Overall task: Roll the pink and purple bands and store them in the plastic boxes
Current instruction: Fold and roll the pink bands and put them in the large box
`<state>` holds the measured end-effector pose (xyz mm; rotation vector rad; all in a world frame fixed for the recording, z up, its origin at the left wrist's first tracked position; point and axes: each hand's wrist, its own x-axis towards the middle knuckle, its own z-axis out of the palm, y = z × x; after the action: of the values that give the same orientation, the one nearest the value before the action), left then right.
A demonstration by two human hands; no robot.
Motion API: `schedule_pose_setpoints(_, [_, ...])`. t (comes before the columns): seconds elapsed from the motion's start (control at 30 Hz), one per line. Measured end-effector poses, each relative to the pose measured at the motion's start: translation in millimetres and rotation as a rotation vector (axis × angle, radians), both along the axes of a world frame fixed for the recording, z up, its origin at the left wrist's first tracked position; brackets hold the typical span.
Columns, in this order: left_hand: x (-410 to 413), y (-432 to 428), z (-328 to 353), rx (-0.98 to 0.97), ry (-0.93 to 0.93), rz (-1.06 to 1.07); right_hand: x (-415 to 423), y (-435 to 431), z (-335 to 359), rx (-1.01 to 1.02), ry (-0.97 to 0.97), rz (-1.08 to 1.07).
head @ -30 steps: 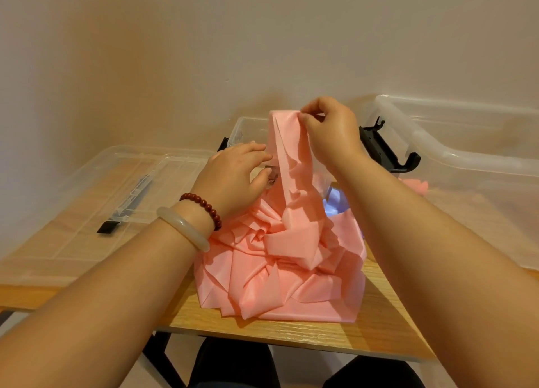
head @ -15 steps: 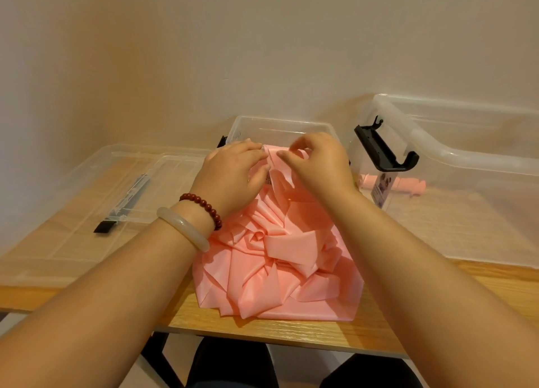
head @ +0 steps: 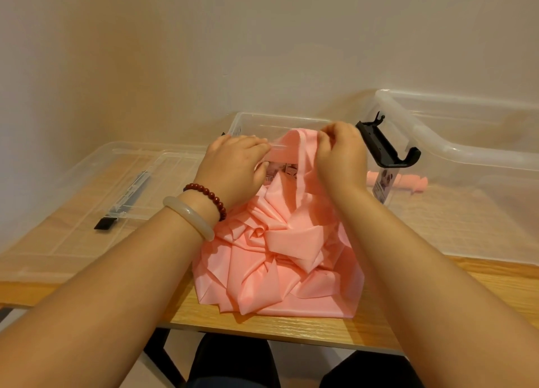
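A heap of loose pink bands (head: 280, 268) lies on the wooden table near its front edge. One strip of band rises from the heap. My left hand (head: 236, 169) pinches its end on the left and my right hand (head: 341, 157) pinches it on the right, stretching it between them. Behind the hands stands a small clear plastic box (head: 262, 123). A large clear box (head: 466, 160) stands at the right with a black latch (head: 385, 145); a rolled pink band (head: 408, 182) lies inside it. No purple band is in view.
A clear lid (head: 110, 192) with a black latch (head: 106, 223) lies flat on the table's left side. The wall runs close behind the boxes. The table's front edge (head: 277, 329) is just below the heap, with my knees under it.
My right hand lowered the raised strip toward my left hand, then both hands lifted slightly and spread the strip's end between them. The heap stayed in place.
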<state>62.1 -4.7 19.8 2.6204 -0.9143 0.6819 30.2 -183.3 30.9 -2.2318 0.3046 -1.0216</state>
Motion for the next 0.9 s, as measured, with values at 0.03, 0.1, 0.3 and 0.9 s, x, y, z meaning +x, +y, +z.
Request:
schedule_pose_setpoints(0.03, [0, -1, 1, -0.002, 0.002, -0.001, -1, -3, 1, 0.004, 0.015, -0.011])
schedule_pose_setpoints(0.1, [0, -4, 4, -0.027, 0.009, -0.006, -2, -5, 1, -0.013, 0.045, 0.001])
schedule_pose_setpoints(0.3, [-1, -10, 4, -0.116, 0.038, -0.003, -1, 8, -2, 0.011, 0.051, 0.038])
schedule_pose_setpoints(0.9, [4, -15, -5, -0.136, -0.051, -0.011, 6, 20, -11, -0.029, 0.006, 0.022])
